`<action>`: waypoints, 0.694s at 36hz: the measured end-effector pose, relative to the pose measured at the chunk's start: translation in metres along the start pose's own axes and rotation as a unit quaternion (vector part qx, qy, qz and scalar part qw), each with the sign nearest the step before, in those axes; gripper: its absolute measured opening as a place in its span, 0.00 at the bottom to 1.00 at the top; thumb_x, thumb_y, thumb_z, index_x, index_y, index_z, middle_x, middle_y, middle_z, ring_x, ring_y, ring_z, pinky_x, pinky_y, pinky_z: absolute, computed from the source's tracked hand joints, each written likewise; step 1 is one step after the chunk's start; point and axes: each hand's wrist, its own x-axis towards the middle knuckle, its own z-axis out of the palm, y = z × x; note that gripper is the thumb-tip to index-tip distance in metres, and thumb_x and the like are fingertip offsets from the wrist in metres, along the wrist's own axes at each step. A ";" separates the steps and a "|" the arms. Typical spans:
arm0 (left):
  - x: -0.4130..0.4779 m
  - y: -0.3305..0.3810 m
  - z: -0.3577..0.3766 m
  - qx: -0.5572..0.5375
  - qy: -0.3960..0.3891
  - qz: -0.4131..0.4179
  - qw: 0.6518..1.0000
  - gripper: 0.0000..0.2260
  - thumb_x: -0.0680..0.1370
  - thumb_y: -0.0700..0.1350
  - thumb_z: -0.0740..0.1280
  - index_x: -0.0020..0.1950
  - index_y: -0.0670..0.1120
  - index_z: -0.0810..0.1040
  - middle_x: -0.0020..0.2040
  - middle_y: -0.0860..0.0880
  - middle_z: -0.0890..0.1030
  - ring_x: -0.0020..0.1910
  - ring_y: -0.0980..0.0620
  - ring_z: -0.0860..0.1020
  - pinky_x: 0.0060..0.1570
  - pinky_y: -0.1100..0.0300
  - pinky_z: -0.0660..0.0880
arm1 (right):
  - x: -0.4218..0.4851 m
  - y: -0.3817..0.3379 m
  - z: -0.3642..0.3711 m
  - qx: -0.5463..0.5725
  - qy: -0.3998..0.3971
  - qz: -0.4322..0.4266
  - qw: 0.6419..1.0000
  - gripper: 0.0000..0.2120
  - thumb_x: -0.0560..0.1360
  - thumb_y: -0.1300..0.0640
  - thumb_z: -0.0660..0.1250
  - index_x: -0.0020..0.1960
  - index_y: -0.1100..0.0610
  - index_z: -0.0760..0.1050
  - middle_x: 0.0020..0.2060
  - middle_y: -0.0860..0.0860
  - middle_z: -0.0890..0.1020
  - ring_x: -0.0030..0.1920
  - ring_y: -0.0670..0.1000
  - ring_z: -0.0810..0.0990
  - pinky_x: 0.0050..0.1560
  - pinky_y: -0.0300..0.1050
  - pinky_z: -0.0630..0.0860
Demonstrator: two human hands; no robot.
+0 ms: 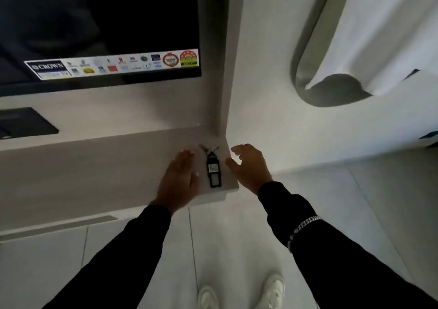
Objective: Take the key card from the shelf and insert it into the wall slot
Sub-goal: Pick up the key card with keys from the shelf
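A black key card tag [214,171] lies flat near the right end of a pale shelf [99,166], with a metal ring and a small key at its far end. My left hand [179,178] rests flat on the shelf just left of the tag, fingers stretched out. My right hand [248,164] hovers just right of it at the shelf's end, fingers curled and apart, holding nothing. Neither hand touches the tag. No wall slot is in view.
A dark television [102,31] with a strip of stickers hangs on the wall above the shelf. A black box [23,122] sits on the shelf at far left. A white curtain and an oval mirror [331,85] are at right. White floor tiles and my two shoes lie below.
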 end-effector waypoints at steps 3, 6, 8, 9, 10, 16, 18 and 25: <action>0.003 -0.004 0.013 0.074 -0.019 -0.011 0.997 0.29 0.79 0.50 0.52 0.74 0.34 0.67 0.76 0.34 0.67 0.75 0.34 0.67 0.72 0.36 0.67 | 0.003 0.001 0.022 -0.020 -0.007 0.029 0.999 0.19 0.69 0.50 0.71 0.51 0.63 0.77 0.47 0.61 0.80 0.50 0.62 0.77 0.51 0.53 0.75; 0.005 -0.007 0.021 0.109 -0.033 -0.010 0.993 0.31 0.80 0.53 0.49 0.77 0.35 0.60 0.79 0.35 0.62 0.79 0.37 0.61 0.76 0.38 0.62 | 0.004 -0.005 0.038 -0.005 -0.003 0.087 0.996 0.28 0.64 0.43 0.73 0.52 0.63 0.74 0.47 0.62 0.78 0.50 0.63 0.76 0.52 0.56 0.76; 0.006 -0.010 0.023 0.121 -0.037 -0.011 0.992 0.32 0.80 0.54 0.49 0.78 0.36 0.57 0.80 0.36 0.59 0.80 0.38 0.57 0.77 0.39 0.59 | 0.009 -0.004 0.043 0.003 0.005 0.109 0.994 0.32 0.61 0.40 0.75 0.54 0.60 0.72 0.50 0.59 0.77 0.51 0.61 0.75 0.52 0.53 0.75; 0.006 -0.011 0.023 0.124 -0.040 -0.010 0.991 0.32 0.80 0.55 0.49 0.79 0.36 0.56 0.80 0.36 0.58 0.80 0.38 0.56 0.78 0.39 0.58 | 0.011 -0.003 0.044 0.007 0.001 0.115 0.993 0.32 0.60 0.41 0.76 0.54 0.59 0.71 0.49 0.58 0.77 0.51 0.60 0.75 0.50 0.51 0.74; 0.006 -0.011 0.024 0.125 -0.043 -0.010 0.991 0.32 0.80 0.55 0.49 0.79 0.37 0.55 0.81 0.37 0.57 0.81 0.39 0.55 0.78 0.40 0.56 | 0.014 -0.001 0.044 0.007 -0.005 0.116 0.993 0.32 0.59 0.42 0.77 0.54 0.58 0.71 0.48 0.57 0.76 0.51 0.59 0.75 0.48 0.48 0.72; 0.007 -0.010 0.026 0.118 -0.040 -0.022 0.992 0.33 0.80 0.56 0.49 0.80 0.38 0.54 0.82 0.38 0.55 0.81 0.41 0.53 0.79 0.40 0.53 | 0.026 0.010 0.031 -0.017 -0.016 0.129 0.991 0.17 0.60 0.48 0.77 0.42 0.54 0.76 0.40 0.51 0.83 0.47 0.55 0.80 0.42 0.41 0.68; 0.008 -0.009 0.026 0.110 -0.038 -0.024 0.993 0.33 0.80 0.57 0.50 0.79 0.38 0.55 0.81 0.38 0.56 0.81 0.41 0.54 0.79 0.40 0.54 | 0.029 0.012 0.026 -0.031 -0.017 0.132 0.991 0.13 0.60 0.50 0.76 0.40 0.54 0.79 0.42 0.51 0.84 0.48 0.54 0.80 0.43 0.40 0.68; 0.006 -0.006 0.022 0.107 -0.029 -0.032 0.993 0.32 0.80 0.56 0.50 0.79 0.37 0.58 0.81 0.38 0.59 0.80 0.40 0.57 0.78 0.39 0.57 | 0.022 0.012 -0.007 0.118 -0.050 0.178 0.976 0.04 0.62 0.56 0.78 0.35 0.53 0.84 0.35 0.56 0.87 0.33 0.50 0.81 0.45 0.49 0.82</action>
